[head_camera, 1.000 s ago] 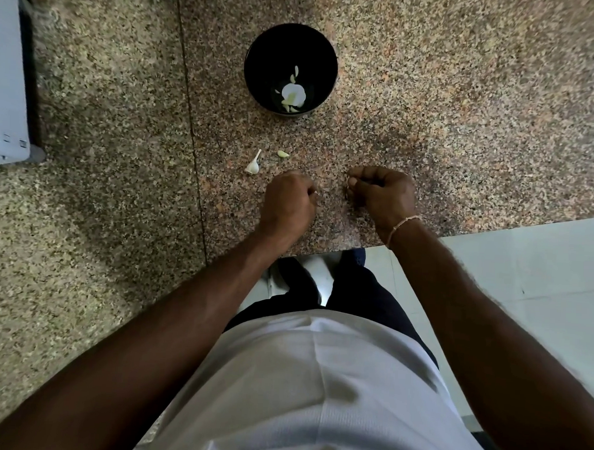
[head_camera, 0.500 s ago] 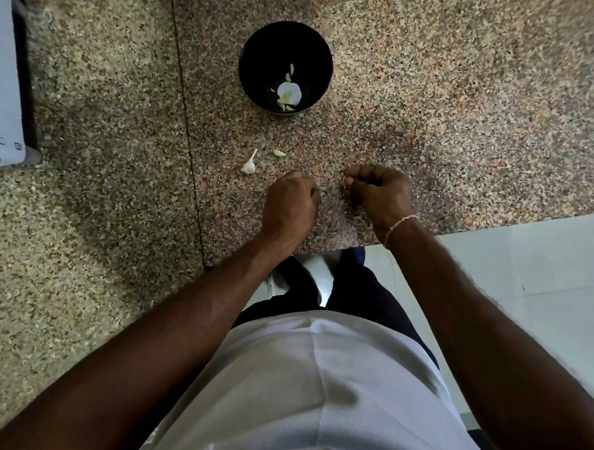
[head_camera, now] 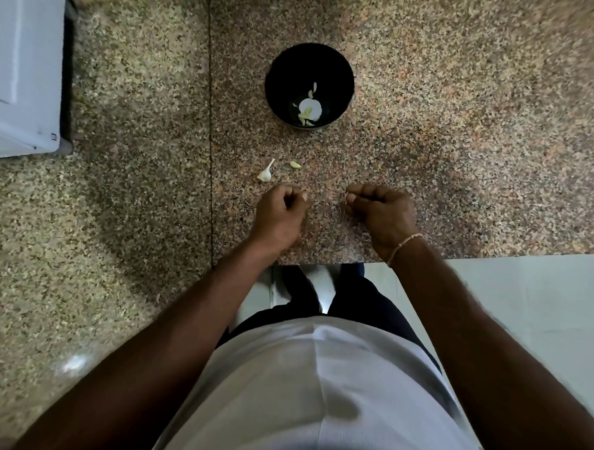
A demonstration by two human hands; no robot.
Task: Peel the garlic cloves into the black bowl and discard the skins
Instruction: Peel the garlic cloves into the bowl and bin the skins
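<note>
Garlic clove between hands, bowl.

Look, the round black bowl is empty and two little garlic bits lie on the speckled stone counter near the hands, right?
Not quite. The round black bowl is not empty: the head view shows pale garlic pieces lying at its bottom. The rest holds: two little garlic bits lie on the speckled stone counter near the hands.
</note>
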